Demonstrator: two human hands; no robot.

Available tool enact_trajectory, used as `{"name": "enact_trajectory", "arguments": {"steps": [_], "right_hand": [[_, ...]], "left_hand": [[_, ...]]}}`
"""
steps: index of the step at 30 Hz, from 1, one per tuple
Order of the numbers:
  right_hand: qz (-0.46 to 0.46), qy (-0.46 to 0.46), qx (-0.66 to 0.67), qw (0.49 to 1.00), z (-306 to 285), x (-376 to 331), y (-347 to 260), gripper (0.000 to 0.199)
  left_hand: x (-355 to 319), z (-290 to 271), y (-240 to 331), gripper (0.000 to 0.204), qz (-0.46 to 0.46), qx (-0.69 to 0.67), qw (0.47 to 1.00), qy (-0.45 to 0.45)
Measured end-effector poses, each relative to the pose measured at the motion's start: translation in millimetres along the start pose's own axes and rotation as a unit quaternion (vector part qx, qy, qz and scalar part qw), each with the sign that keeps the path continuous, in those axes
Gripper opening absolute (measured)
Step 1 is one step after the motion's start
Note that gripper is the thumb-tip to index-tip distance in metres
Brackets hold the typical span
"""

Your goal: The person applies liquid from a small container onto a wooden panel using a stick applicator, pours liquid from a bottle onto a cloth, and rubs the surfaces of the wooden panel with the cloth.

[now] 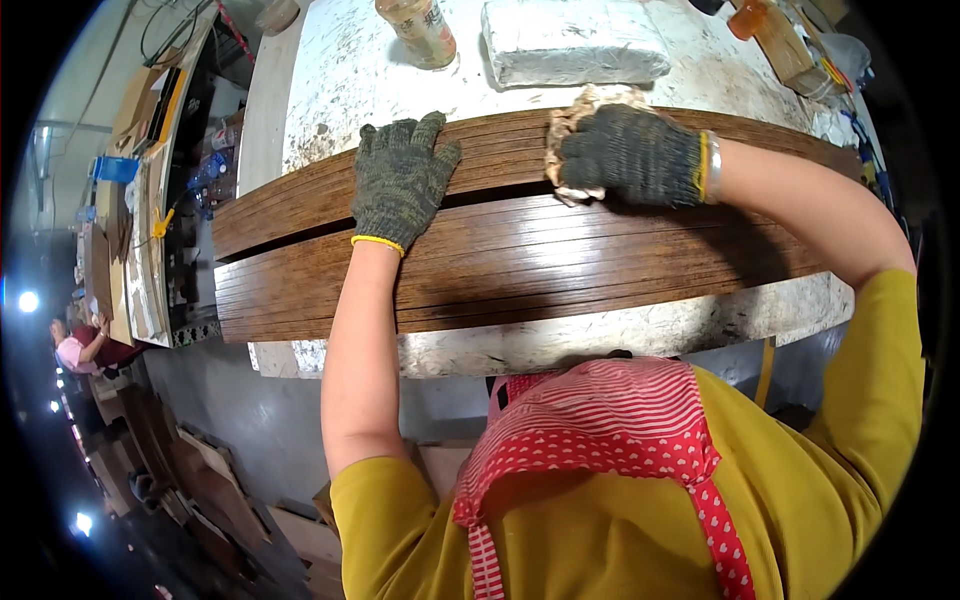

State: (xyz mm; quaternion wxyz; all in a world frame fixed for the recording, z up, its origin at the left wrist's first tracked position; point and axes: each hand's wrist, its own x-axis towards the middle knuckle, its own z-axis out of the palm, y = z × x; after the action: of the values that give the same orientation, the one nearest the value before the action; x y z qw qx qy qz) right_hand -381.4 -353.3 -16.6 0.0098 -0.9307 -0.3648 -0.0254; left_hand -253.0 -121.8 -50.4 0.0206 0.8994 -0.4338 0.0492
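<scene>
Two long dark-brown wooden boards lie side by side across the table, the far board [290, 213] and the near board [480, 262], with a dark gap between them. My left hand [402, 178], in a dark knitted glove with a yellow cuff, rests flat on the far board, fingers spread. My right hand [630, 155], gloved alike, is closed over a crumpled, brown-stained cloth [557, 150] and presses it on the far board near the gap. The cloth's middle is hidden under the glove.
Beyond the boards on the stained white table [330, 70] stand a jar [418, 32] and a white wrapped block [575, 45]. At the far right lies a wooden block [785, 50] among small items. A cluttered shelf [190, 180] is to the left; another person [88, 345] is farther off.
</scene>
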Motion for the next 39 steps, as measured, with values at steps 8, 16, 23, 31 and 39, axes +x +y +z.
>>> {"name": "enact_trajectory", "arguments": {"steps": [8, 16, 23, 31, 39], "right_hand": [[0.006, 0.052, 0.08, 0.995, 2.0, 30.6, -9.5, 0.011], [0.009, -0.092, -0.084, 0.992, 7.3, 8.2, -2.2, 0.013], [0.043, -0.089, -0.018, 0.995, 5.5, -1.4, 5.0, 0.015], [-0.013, 0.104, 0.043, 0.994, 5.4, 42.0, -11.7, 0.006], [0.057, -0.089, -0.047, 0.993, 12.7, -1.6, -4.7, 0.031]], "left_hand": [[2.5, -1.7, -0.5, 0.05, 0.001, -0.004, 0.999, -0.046], [5.0, 2.5, -0.8, 0.045, 0.009, -0.007, 1.0, 0.002], [9.1, -0.6, -0.8, 0.045, 0.005, 0.006, 1.0, -0.006], [8.2, -2.2, 0.1, 0.045, 0.007, -0.003, 1.0, -0.021], [3.4, -2.1, 1.8, 0.045, -0.001, -0.016, 1.0, -0.006]]}}
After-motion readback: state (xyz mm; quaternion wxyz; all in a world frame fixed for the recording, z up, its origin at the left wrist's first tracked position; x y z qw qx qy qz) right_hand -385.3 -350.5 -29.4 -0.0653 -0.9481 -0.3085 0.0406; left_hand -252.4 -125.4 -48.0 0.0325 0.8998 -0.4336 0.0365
